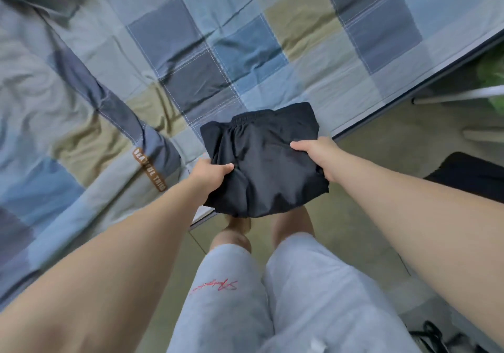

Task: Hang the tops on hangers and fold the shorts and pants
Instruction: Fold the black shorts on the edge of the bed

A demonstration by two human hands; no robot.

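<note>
A pair of black shorts (261, 159), folded into a compact bundle with the elastic waistband at the far end, hangs in the air over the near edge of the bed. My left hand (211, 172) grips its left side, thumb on top and fingers underneath. On the right side, my right hand (316, 153) grips the bundle the same way. The bundle's near end sags over my legs. No tops or hangers are in view.
The bed (191, 52) with a blue, grey and olive checked quilt fills the left and top. Its edge (409, 85) runs diagonally to the upper right. A dark cloth (471, 175) lies on the tiled floor at the right, near a white bar (458, 96).
</note>
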